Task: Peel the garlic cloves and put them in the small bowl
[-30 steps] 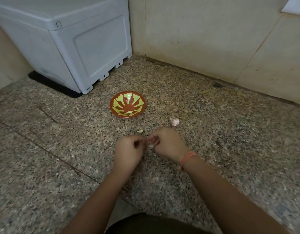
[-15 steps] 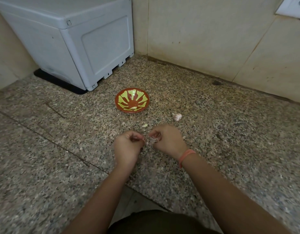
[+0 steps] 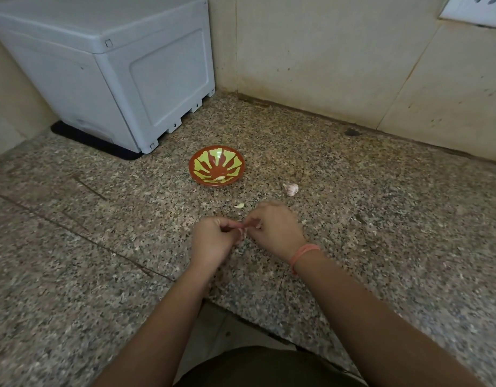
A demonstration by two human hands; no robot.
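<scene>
Entry: peeling in progress, listed from the nearest point outward.

Speckled grey-brown granite countertop (image 3: 101, 261); both forearms are extended over it.

Left hand (image 3: 213, 238): fingers are curled, and thumb and forefinger are pinched on a small pinkish-skinned garlic clove (image 3: 242, 226); right hand (image 3: 271, 233), banded at the wrist by an orange bracelet (image 3: 304, 254), is pinched on the same clove from the opposite side; the clove is held just above the countertop, between the two sets of fingertips.

Risks, as judged: the clove may be squeezed out of so small a pinch and lost over the near edge; thin skin may be torn into fragments and left clinging, so that an unclean clove is dropped in; flesh may be bruised by a nail pressed too hard.

Appearance: the held clove is mostly hidden; only a pink, papery sliver is shown; how much skin is left cannot be told.

Beyond the hands: a pale curved scrap (image 3: 239, 205), peel or clove not distinguishable; a white-pink garlic remnant (image 3: 290, 189), well apart from it; a small round red-brown bowl with yellow-green rays (image 3: 193, 163), in which one pale peeled clove (image 3: 220, 178) is lying; a grey plastic cabinet (image 3: 115, 65) at the rear corner.
</scene>
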